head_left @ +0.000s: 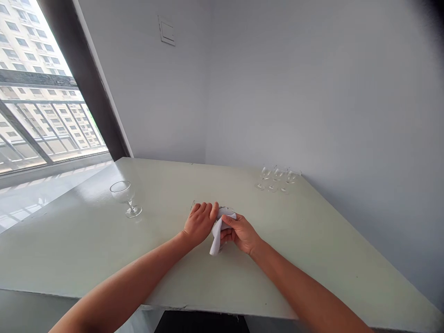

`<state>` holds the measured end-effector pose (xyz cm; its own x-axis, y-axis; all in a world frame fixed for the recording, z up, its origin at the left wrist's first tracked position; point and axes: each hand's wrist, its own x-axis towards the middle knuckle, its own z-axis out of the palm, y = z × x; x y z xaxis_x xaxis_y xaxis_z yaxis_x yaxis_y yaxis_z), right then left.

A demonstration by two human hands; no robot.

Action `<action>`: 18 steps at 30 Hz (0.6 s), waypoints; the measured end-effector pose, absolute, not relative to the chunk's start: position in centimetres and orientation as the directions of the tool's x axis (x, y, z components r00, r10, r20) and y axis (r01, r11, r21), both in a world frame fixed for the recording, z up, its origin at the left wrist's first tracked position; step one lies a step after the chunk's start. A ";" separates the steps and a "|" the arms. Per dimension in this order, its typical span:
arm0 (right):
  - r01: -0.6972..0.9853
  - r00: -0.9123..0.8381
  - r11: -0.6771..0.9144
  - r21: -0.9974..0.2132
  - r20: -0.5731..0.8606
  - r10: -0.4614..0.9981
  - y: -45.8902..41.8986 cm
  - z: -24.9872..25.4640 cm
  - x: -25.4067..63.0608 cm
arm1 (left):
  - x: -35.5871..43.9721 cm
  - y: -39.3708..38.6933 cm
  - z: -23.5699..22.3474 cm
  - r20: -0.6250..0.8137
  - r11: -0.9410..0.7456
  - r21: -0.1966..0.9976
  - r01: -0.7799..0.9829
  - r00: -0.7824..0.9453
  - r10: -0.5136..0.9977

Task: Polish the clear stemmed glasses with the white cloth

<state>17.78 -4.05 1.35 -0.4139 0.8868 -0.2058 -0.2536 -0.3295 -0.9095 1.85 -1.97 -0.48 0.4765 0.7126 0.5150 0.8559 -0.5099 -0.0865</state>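
Note:
My left hand (pixel 200 223) is wrapped over a clear glass (pixel 193 205) lying low at the middle of the pale table (pixel 86 245); only the glass's edge shows past my fingers. My right hand (pixel 240 232) pinches a white cloth (pixel 217 236) pressed against the same glass, the cloth's tail hanging down between my hands. Both hands are closed.
A stemmed glass (pixel 125 198) stands upright to the left of my hands. Three small stemmed glasses (pixel 276 178) stand together at the far right by the grey wall. A large window (pixel 38 92) is on the left. The table's near edge runs below my forearms.

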 end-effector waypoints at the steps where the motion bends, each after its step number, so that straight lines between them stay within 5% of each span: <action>1: -0.187 -0.434 -0.268 -0.945 -0.166 0.886 -3.9 1.3 18.0 | 1.9 -2.0 -0.3 0.498 -0.503 -0.050 0.863 0.458 0.736; 6: 0.163 -0.605 0.188 -0.969 0.052 0.795 -3.3 2.2 20.0 | 1.3 -2.4 1.1 0.154 -0.445 0.292 0.847 0.418 0.895; 9: 0.223 -0.650 0.319 -0.921 0.103 0.753 -3.3 2.9 20.7 | 0.6 -2.7 2.2 -0.024 -0.466 0.453 0.760 0.533 0.846; 14: -0.109 -0.499 0.027 -0.994 0.078 0.863 -2.9 3.1 20.5 | 0.5 -2.7 2.9 0.469 -0.544 0.183 0.819 0.414 0.780; 18: -0.254 -0.476 -0.061 -0.965 0.070 0.877 -2.3 2.8 20.8 | 0.4 -2.4 2.6 0.524 -0.574 0.193 0.796 0.412 0.746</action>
